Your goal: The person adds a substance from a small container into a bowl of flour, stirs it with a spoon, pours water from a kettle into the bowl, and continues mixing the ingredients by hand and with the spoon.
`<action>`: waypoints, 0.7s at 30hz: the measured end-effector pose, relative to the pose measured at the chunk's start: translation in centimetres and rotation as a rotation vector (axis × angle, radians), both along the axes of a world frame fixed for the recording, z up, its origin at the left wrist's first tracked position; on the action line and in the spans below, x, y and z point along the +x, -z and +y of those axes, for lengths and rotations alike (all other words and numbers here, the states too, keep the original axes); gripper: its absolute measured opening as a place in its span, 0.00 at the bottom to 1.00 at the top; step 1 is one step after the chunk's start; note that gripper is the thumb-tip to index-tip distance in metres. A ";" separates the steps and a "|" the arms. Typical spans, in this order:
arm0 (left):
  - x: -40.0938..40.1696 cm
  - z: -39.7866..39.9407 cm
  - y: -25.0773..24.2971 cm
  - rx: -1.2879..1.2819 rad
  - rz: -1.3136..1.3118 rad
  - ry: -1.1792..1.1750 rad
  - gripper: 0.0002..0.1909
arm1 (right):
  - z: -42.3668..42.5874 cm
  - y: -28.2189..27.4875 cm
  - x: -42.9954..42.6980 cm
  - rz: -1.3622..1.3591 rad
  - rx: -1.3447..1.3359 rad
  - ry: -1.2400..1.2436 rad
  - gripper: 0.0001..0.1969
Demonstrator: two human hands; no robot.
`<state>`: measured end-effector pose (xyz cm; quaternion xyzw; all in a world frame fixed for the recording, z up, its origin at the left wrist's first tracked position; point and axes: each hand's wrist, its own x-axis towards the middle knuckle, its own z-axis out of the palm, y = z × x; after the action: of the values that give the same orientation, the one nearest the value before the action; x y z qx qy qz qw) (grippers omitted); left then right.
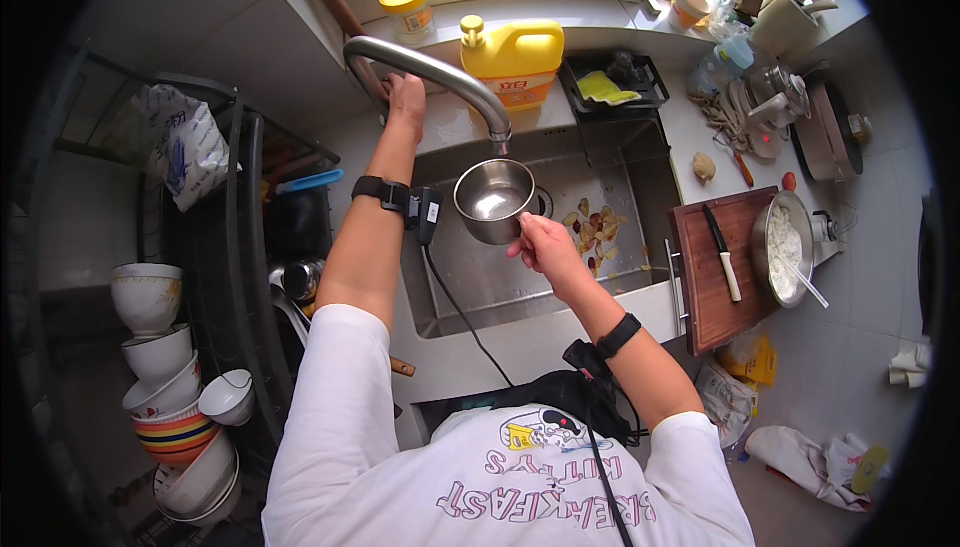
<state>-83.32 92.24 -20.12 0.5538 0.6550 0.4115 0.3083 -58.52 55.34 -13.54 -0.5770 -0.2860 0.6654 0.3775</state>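
Note:
My right hand (551, 250) grips the handle of a small stainless steel pot (491, 228), which is held nearly level over the sink (480, 284). The pot's mouth is just below the outlet of a curved metal faucet (442, 74). A bright glare inside the pot makes it hard to tell whether it holds water. My left hand (406, 100) reaches to the faucet's base behind the spout; its fingers are partly hidden there. Vegetable peelings (596, 230) lie in the sink, to the right of the pot.
Behind the sink stand a yellow detergent jug (517, 59) and a black tray (615, 85) with a green cloth. To the right, a wooden cutting board (709, 307) carries a knife (721, 253) and a bowl of flour (784, 247). A rack with stacked bowls (161, 355) stands left.

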 end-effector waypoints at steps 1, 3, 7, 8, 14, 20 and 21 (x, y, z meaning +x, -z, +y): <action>0.0 0.0 0.0 0.001 0.016 0.005 0.39 | 0.0 -0.1 -0.1 -0.002 0.000 0.001 0.21; -0.3 0.2 -0.1 0.001 0.053 0.015 0.40 | 0.2 -0.2 -0.1 -0.005 -0.004 0.008 0.23; -0.1 0.4 -0.2 0.013 0.127 0.041 0.40 | 0.3 0.3 0.3 -0.013 0.010 0.014 0.22; 0.0 0.6 -0.2 0.017 0.148 0.049 0.41 | 0.4 0.5 0.5 -0.017 0.018 0.013 0.22; 0.1 1.0 -0.3 0.040 0.274 0.095 0.42 | -0.1 1.3 0.8 -0.018 0.013 0.013 0.22; 0.2 1.4 -0.5 0.066 0.406 0.141 0.44 | -0.1 1.3 1.1 0.007 0.024 0.017 0.24; 0.2 1.5 -0.5 0.072 0.427 0.150 0.44 | -0.2 1.5 1.2 0.016 0.023 0.018 0.24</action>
<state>-83.08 93.72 -19.57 0.6862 0.6471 0.2839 0.1725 -57.29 55.11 -15.00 -0.5697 -0.2855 0.6634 0.3923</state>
